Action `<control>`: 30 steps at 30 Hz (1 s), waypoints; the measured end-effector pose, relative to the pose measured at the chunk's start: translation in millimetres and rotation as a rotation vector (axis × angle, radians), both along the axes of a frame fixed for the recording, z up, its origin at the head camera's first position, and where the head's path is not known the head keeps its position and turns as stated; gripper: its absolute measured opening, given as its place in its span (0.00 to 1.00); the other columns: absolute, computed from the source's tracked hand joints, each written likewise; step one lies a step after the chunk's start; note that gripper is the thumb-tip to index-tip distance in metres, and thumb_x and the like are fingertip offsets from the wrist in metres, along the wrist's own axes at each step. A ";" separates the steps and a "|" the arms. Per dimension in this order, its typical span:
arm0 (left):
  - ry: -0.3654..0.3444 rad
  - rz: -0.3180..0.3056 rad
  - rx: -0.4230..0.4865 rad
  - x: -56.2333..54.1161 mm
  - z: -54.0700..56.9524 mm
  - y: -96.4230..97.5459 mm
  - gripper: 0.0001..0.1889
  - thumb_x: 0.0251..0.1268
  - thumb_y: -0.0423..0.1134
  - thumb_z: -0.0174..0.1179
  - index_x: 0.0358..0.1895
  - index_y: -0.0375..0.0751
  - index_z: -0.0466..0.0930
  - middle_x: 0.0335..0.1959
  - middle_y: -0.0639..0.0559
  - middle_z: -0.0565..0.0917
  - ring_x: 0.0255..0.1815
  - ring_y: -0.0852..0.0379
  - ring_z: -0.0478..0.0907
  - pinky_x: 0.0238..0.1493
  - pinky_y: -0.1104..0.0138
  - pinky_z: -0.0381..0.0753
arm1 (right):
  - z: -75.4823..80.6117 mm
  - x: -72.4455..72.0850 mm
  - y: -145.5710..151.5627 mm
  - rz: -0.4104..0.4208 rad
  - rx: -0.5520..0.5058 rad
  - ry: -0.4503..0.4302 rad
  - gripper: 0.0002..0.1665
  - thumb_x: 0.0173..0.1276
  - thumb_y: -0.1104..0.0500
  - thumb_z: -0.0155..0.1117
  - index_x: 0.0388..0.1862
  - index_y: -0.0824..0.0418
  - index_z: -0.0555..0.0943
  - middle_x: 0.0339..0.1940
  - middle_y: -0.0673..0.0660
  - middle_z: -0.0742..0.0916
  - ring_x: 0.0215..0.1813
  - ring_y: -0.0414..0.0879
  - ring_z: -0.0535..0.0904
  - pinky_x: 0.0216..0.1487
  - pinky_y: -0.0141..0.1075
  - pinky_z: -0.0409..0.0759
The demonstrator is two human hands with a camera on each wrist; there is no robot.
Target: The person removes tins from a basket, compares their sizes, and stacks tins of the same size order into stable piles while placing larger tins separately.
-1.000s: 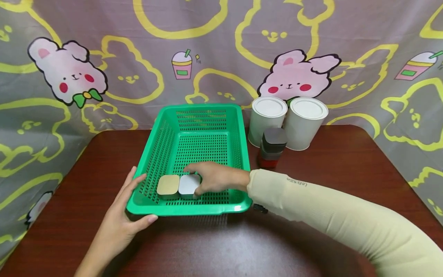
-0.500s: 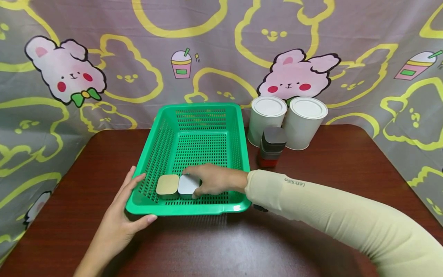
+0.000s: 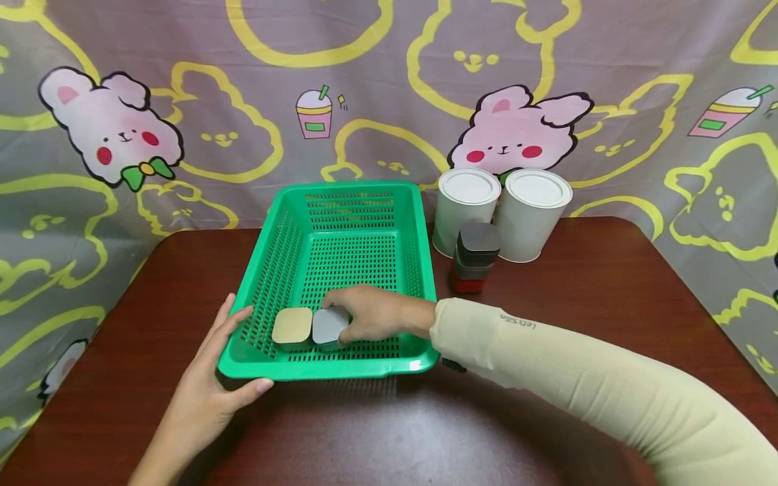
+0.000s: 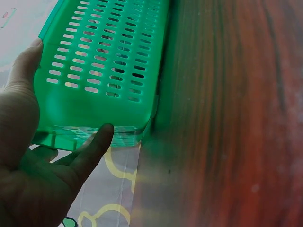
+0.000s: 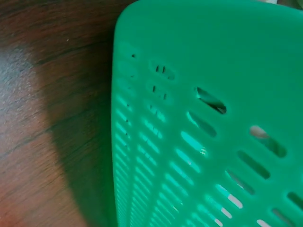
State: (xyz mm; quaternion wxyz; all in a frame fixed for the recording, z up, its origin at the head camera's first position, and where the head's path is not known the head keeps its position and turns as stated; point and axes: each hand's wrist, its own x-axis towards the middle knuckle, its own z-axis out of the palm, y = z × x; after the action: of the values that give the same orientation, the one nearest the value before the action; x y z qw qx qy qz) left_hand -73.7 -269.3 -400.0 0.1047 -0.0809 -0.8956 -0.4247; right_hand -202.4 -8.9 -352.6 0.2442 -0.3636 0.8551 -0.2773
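In the head view a green plastic basket (image 3: pixel 328 369) with slotted walls sits on the table. My left hand (image 3: pixel 209 388) holds its near left corner, thumb along the front and fingers on the left side. The left wrist view shows that hand (image 4: pixel 47 156) against the slotted wall. Inside the basket, my right hand (image 3: pixel 371 312) grips a small square container with a grey lid (image 3: pixel 329 325), fingertips at its far edge and thumb at the near one. Right beside it stands a similar container with a pale yellow lid (image 3: pixel 292 326). The basket wall (image 5: pixel 189 42) hides the right hand's fingers in the right wrist view.
Two white cans (image 3: pixel 464 202) with lids stand behind and right of the basket. Before them is a small stack of square dark containers (image 3: pixel 477 246) with a red bottom part (image 3: pixel 468 282). A patterned cloth (image 3: pixel 377 88) hangs behind the brown table (image 3: pixel 571 297).
The grey lid under my right hand looks darker than before. Both hands keep their places on the basket and the container; the head view has shifted slightly.
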 end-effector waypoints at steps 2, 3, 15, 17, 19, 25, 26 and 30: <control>0.003 -0.004 0.003 -0.3 -0.3 0.3 0.54 0.52 0.32 0.81 0.82 0.58 0.61 0.88 0.66 0.45 0.86 0.57 0.49 0.67 0.81 0.53 | 0.4 -0.3 0.7 0.002 -0.008 -0.003 0.29 0.67 0.64 0.73 0.67 0.59 0.78 0.57 0.56 0.86 0.51 0.47 0.81 0.49 0.33 0.81; 0.004 -0.006 0.006 -0.5 -0.5 0.3 0.54 0.52 0.32 0.81 0.82 0.58 0.61 0.88 0.66 0.45 0.86 0.56 0.49 0.67 0.82 0.53 | 0.6 -0.5 1.2 0.004 -0.015 -0.007 0.28 0.67 0.65 0.72 0.66 0.60 0.79 0.57 0.56 0.86 0.51 0.47 0.81 0.49 0.33 0.81; -0.010 -0.003 0.001 -0.2 -2.2 -1.3 0.54 0.53 0.33 0.80 0.82 0.59 0.60 0.88 0.66 0.45 0.86 0.60 0.48 0.71 0.73 0.57 | 1.1 -1.6 4.7 0.014 -0.095 0.032 0.26 0.63 0.66 0.71 0.62 0.61 0.80 0.53 0.55 0.85 0.49 0.46 0.79 0.44 0.33 0.80; -0.012 -0.002 0.002 0.2 -2.3 -1.7 0.54 0.53 0.33 0.80 0.82 0.59 0.60 0.88 0.66 0.45 0.86 0.61 0.48 0.71 0.73 0.57 | 2.1 -1.5 5.1 0.005 -0.110 0.035 0.27 0.62 0.66 0.71 0.62 0.61 0.80 0.53 0.55 0.85 0.49 0.47 0.79 0.44 0.33 0.79; -0.012 -0.003 0.005 0.6 -2.3 -1.7 0.54 0.53 0.33 0.80 0.83 0.59 0.60 0.88 0.66 0.45 0.86 0.61 0.48 0.70 0.74 0.56 | 3.4 -1.6 5.7 -0.007 -0.127 0.040 0.28 0.62 0.65 0.71 0.63 0.61 0.80 0.53 0.55 0.85 0.49 0.47 0.78 0.44 0.34 0.79; 0.012 -0.014 0.015 0.4 -2.4 -0.9 0.54 0.51 0.31 0.81 0.82 0.57 0.61 0.88 0.65 0.45 0.86 0.61 0.48 0.66 0.83 0.52 | 8.9 -2.8 10.2 -0.044 -0.171 0.049 0.29 0.60 0.66 0.71 0.63 0.61 0.80 0.52 0.55 0.85 0.48 0.47 0.78 0.43 0.34 0.78; 0.017 -0.016 0.015 0.3 -2.3 -0.8 0.54 0.51 0.31 0.81 0.82 0.57 0.62 0.88 0.64 0.45 0.85 0.62 0.48 0.65 0.85 0.51 | 9.7 -3.0 11.4 -0.050 -0.176 0.046 0.29 0.60 0.66 0.71 0.63 0.60 0.81 0.52 0.55 0.85 0.48 0.47 0.78 0.43 0.33 0.77; 0.027 -0.017 0.013 -0.3 -1.8 -0.6 0.54 0.50 0.31 0.81 0.82 0.56 0.62 0.88 0.64 0.46 0.85 0.63 0.48 0.64 0.86 0.52 | 14.1 -2.8 16.7 -0.072 -0.203 0.026 0.31 0.59 0.66 0.70 0.64 0.59 0.80 0.52 0.55 0.85 0.49 0.49 0.78 0.43 0.33 0.77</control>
State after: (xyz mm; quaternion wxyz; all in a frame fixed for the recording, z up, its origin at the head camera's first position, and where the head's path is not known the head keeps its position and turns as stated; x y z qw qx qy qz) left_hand -74.0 -270.0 -401.8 0.1140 -0.0935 -0.8905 -0.4305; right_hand -205.1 7.8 -338.5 0.1850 -0.3591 0.8382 -0.3665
